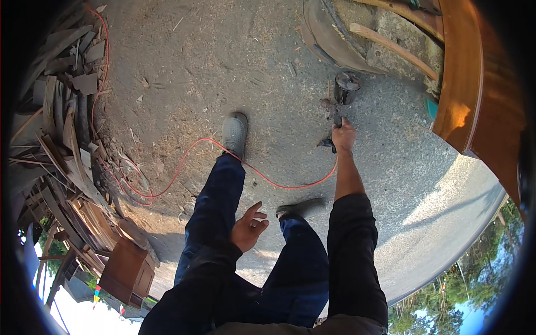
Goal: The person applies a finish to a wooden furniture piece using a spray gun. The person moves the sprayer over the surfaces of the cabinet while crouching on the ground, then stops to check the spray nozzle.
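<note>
My right hand (344,135), arm stretched forward, is closed around a dark hand tool (336,118); its exact kind is unclear. A black part (325,143) shows to the left of this hand. A thin red hose (268,180) runs over the ground to just below the hand; its end is hidden. Just beyond the tool stands a dark, stained can (347,96), with a small brownish lump (328,104) beside it. My left hand (249,228) hangs above my legs, holding nothing, with its fingers apart and slightly bent.
Scrap wood (72,134) is heaped along the left, with a brown wooden cabinet (125,271) below it. At right stands glossy orange-brown furniture (460,78). A curved wood strip (393,47) lies on a worn slab at the upper right. The hose crosses near my shoe (234,134).
</note>
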A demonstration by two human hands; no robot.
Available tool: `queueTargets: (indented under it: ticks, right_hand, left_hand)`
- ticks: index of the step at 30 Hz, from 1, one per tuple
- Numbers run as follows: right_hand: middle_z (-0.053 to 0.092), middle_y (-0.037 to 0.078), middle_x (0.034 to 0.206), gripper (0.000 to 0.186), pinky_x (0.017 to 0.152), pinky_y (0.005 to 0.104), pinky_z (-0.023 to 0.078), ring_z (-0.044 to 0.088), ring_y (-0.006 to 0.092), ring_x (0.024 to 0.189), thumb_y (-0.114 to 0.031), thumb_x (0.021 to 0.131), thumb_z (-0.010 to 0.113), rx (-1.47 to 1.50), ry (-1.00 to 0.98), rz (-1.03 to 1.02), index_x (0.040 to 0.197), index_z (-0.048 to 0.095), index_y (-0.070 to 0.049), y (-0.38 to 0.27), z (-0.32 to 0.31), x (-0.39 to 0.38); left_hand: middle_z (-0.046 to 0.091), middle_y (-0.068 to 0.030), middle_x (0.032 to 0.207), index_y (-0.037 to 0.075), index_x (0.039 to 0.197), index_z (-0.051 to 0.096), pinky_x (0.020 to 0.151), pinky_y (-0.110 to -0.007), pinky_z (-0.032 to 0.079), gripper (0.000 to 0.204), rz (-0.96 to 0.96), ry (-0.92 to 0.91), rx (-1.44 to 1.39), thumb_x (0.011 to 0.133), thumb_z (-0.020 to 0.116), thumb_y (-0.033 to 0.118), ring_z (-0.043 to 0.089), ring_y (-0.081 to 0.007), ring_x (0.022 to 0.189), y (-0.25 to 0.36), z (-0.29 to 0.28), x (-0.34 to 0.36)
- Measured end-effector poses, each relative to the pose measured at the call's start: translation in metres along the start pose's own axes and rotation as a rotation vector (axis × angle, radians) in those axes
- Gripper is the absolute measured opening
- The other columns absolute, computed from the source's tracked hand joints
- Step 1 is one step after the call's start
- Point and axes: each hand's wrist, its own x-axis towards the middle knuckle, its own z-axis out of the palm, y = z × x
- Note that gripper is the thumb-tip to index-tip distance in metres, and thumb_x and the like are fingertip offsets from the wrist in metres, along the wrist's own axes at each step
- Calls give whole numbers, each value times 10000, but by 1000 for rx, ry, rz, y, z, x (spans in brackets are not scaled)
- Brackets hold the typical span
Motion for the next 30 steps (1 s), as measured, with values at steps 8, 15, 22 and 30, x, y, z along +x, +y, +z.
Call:
queueTargets:
  ticks: [8,15,22,30]
  right_hand:
    - [707,257,1136,513,936,446,549,688,422,1048,-204,804,759,35,-64,5,1271,657,-16,10,3,14]
    - [694,281,1145,569,957,435,538,678,413,1079,-221,800,795,136,-68,-58,1284,637,34,46,25,28]
    - [682,278,1182,543,960,434,544,674,422,1088,-160,799,765,-62,-83,-159,1300,629,0,1,17,20]
    - [677,282,1199,757,947,448,559,678,424,1090,-183,774,807,-118,-172,-62,1462,501,-108,-15,1,40]
  left_hand:
    - [670,-147,1190,44,1515,382,848,-324,554,615,32,47,-46,975,660,133,671,-175,936,-5,-5,-1]
    - [696,-127,1160,73,1479,439,810,-331,545,578,92,32,-70,977,681,223,689,-183,879,1,-9,2]
    - [697,-119,1140,70,1468,457,813,-334,547,554,75,56,-42,981,676,218,695,-189,897,15,-16,-6]
    - [710,-102,1119,59,1444,481,826,-312,558,515,123,58,-33,976,676,150,692,-164,906,7,-34,5]
